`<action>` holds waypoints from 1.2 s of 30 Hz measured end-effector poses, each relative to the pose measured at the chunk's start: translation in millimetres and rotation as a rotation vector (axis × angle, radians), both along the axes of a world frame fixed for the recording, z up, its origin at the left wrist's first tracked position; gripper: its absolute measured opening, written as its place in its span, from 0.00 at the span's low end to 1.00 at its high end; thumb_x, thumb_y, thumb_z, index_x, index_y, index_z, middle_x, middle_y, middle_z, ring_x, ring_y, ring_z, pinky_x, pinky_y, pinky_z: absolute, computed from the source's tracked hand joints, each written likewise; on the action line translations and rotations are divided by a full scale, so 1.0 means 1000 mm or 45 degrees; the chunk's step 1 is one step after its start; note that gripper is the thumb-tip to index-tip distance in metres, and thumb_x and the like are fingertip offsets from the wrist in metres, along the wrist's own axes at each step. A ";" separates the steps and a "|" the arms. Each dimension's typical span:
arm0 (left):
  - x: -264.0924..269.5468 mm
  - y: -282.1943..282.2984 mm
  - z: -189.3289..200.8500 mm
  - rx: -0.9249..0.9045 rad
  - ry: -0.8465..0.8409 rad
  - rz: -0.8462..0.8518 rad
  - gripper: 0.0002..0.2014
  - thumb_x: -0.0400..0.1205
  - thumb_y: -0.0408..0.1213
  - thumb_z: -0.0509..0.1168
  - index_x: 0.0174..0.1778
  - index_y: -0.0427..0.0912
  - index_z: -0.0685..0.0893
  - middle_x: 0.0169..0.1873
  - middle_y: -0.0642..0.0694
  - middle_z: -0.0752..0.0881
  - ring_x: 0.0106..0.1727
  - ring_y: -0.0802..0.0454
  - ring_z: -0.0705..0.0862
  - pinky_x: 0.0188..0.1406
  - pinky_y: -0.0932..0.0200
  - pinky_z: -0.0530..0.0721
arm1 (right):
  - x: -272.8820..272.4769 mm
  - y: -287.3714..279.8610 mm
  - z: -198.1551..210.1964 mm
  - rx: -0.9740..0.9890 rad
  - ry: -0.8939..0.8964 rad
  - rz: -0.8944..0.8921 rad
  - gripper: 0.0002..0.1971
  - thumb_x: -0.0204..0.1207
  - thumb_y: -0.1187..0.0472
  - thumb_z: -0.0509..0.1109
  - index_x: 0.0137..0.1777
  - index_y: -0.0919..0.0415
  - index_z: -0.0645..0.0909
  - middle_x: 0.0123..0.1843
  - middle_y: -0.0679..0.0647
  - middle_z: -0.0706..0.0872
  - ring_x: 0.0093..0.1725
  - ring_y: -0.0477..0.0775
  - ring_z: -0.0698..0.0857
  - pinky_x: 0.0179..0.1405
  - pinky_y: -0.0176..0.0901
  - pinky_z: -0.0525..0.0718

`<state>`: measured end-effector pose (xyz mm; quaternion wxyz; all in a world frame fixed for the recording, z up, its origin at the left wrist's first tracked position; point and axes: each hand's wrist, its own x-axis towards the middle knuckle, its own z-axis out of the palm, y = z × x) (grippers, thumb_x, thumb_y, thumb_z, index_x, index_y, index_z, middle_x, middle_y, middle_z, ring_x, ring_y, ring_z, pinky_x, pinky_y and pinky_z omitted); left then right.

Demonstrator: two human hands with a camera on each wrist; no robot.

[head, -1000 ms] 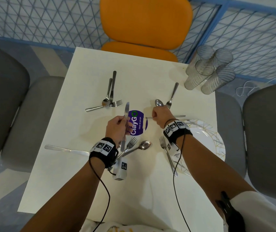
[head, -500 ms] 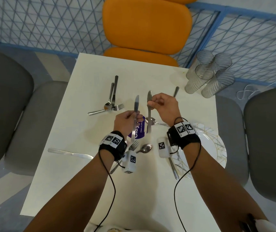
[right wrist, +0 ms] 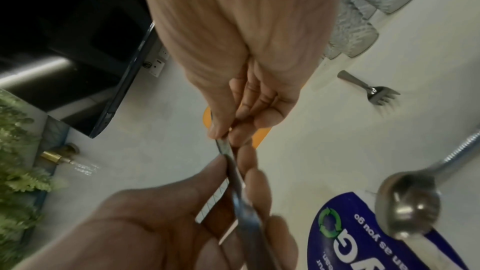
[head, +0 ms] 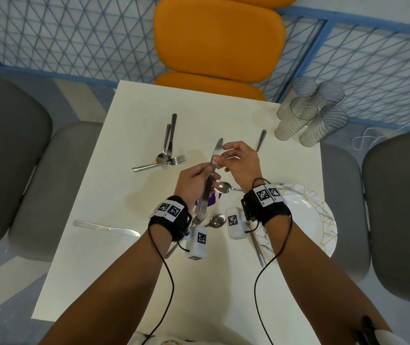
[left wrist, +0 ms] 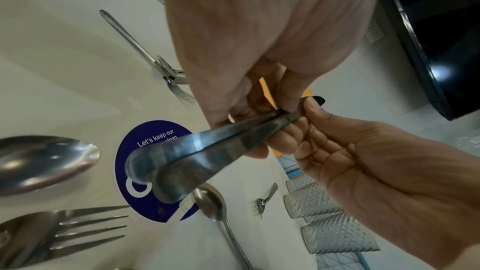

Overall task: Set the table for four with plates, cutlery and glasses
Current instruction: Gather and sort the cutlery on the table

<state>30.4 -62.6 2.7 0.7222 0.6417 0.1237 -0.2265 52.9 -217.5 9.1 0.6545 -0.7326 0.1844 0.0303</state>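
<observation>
Two steel table knives (head: 209,185) stand together, blades up, above the middle of the white table (head: 124,270). My left hand (head: 205,170) grips both by their necks, and the handles (left wrist: 182,163) hang side by side below it. My right hand (head: 220,155) pinches the blades between thumb and forefinger just above the left fingers; the right wrist view shows that pinch (right wrist: 224,136) on the knives (right wrist: 241,202). A stack of white plates (head: 321,220) sits at the right edge under my right wrist. Several ribbed glasses (head: 308,113) stand at the far right corner.
Loose cutlery lies about: a knife (head: 106,228) at the left, a spoon, fork and knife pile (head: 166,155), a fork (head: 261,139) behind my right hand, a spoon (head: 225,188), a fork (head: 199,219) and spoon (head: 216,220) by my left wrist. An orange chair (head: 219,38) stands opposite.
My right hand picked a knife up off the table and brought it against the knife in my left hand. Both knives now sit together in the left hand's grip.
</observation>
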 end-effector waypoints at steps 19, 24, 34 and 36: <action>0.021 0.052 -0.027 0.286 -0.117 0.111 0.13 0.90 0.44 0.59 0.46 0.46 0.87 0.28 0.57 0.78 0.27 0.59 0.73 0.28 0.59 0.69 | 0.071 0.045 0.003 -0.147 -0.024 0.370 0.10 0.78 0.53 0.77 0.52 0.59 0.91 0.42 0.51 0.93 0.36 0.47 0.87 0.33 0.38 0.82; 0.038 0.097 -0.037 0.343 -0.013 0.250 0.14 0.93 0.40 0.56 0.48 0.46 0.86 0.33 0.50 0.76 0.28 0.56 0.70 0.25 0.61 0.68 | 0.123 0.078 -0.031 -0.589 -0.079 0.532 0.07 0.79 0.64 0.73 0.52 0.59 0.92 0.49 0.52 0.93 0.48 0.49 0.88 0.56 0.44 0.87; 0.052 0.145 -0.057 0.253 0.072 0.325 0.14 0.94 0.37 0.56 0.51 0.41 0.86 0.31 0.49 0.74 0.21 0.57 0.64 0.15 0.68 0.61 | 0.181 0.118 -0.107 -1.367 -0.047 1.031 0.21 0.76 0.71 0.69 0.66 0.52 0.85 0.68 0.57 0.79 0.61 0.62 0.81 0.65 0.53 0.82; 0.053 0.147 -0.060 0.251 0.083 0.321 0.14 0.94 0.38 0.56 0.51 0.41 0.86 0.31 0.49 0.74 0.22 0.57 0.65 0.16 0.68 0.61 | 0.182 0.115 -0.108 -1.452 -0.156 1.092 0.19 0.77 0.72 0.68 0.64 0.56 0.87 0.67 0.57 0.80 0.62 0.62 0.80 0.64 0.54 0.81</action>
